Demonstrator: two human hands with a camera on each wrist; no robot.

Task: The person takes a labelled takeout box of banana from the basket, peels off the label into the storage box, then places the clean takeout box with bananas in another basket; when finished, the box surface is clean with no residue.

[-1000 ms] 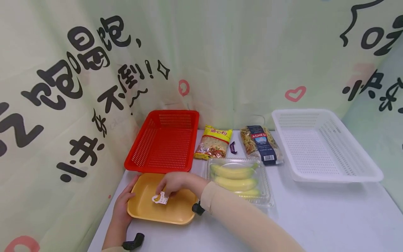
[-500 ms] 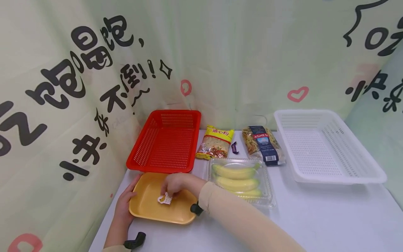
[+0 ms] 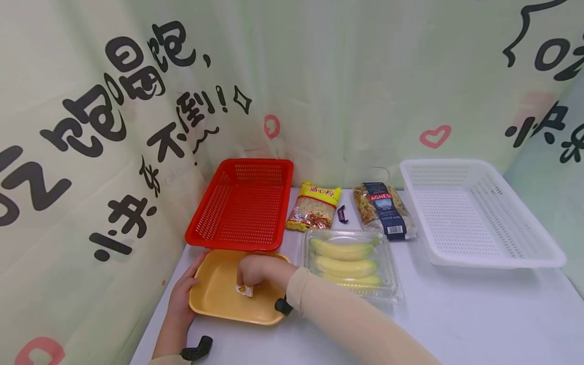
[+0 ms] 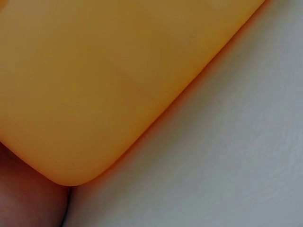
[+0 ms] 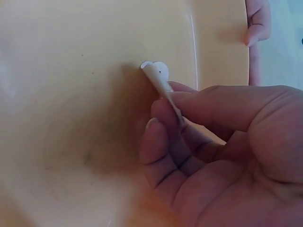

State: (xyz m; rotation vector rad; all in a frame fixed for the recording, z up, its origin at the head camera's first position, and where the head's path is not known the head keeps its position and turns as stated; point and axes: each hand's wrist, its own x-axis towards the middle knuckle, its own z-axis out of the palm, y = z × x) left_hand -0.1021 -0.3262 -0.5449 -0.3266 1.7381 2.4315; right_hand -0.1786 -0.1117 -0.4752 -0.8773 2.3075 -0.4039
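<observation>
A shallow yellow tray (image 3: 214, 304) lies at the table's near left; its bottom and rounded corner fill the left wrist view (image 4: 118, 80). My left hand (image 3: 181, 296) holds the tray's left rim, and its fingers (image 5: 258, 23) show curled over the rim in the right wrist view. My right hand (image 3: 254, 271) hovers over the tray's middle and pinches a small white printed label (image 3: 245, 290) between thumb and forefinger. The right wrist view shows the label (image 5: 160, 78) standing on edge against the tray floor (image 5: 71, 118), gripped by the right hand (image 5: 175, 106).
A red basket (image 3: 242, 203) stands behind the tray and a white basket (image 3: 479, 213) at the far right. Between them lie a yellow pasta bag (image 3: 314, 208), a purple wrapper (image 3: 342, 214) and a dark pasta bag (image 3: 383, 208). A clear box of bananas (image 3: 349, 261) sits right of the tray.
My right hand has drawn the label a little to the right across the tray and curled closer over it, so less of it shows. The left hand stays on the rim.
</observation>
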